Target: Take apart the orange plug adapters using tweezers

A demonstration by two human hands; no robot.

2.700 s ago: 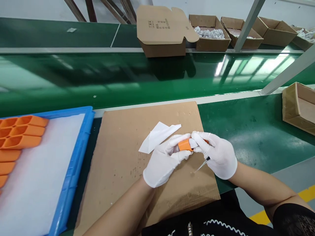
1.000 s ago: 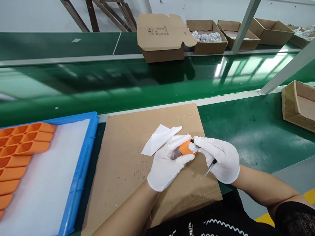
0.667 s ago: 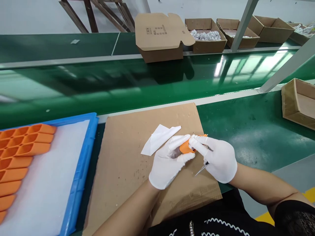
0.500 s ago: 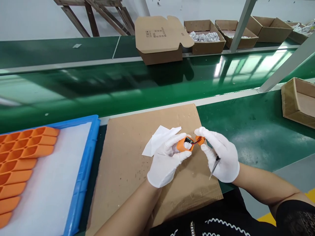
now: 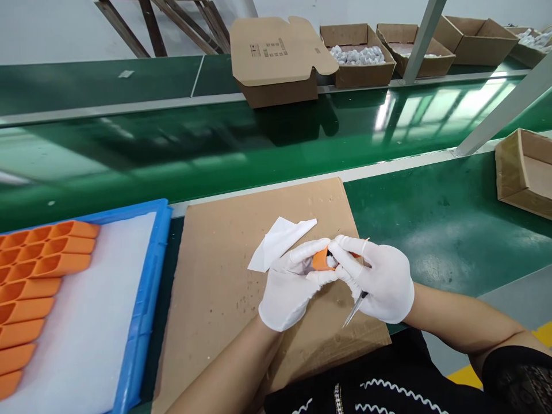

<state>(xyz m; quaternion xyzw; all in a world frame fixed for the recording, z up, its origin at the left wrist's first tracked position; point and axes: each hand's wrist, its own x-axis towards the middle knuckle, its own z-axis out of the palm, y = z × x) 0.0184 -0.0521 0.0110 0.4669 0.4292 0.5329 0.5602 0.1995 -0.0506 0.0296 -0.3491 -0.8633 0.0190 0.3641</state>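
In white gloves, both hands meet over the cardboard sheet. My left hand is closed around an orange plastic housing, whose open end faces right and shows something white and dark inside. The fingertips of my right hand are pinched at that open end and cover part of it. Metal tweezers are tucked in the right palm, tips pointing down and left. A bit of a small orange part shows behind the right fingers, mostly hidden. A folded white paper lies just beyond my left hand.
At left, a blue tray holds rows of orange housings. The cardboard sheet lies on the green bench. Cardboard boxes stand along the back shelf, one with white pieces. Another box stands at right.
My right hand has moved left to the housing's open end, bringing the small orange part behind its fingers. The wires seen between the two orange parts are now hidden. The tweezers shifted left with the hand.
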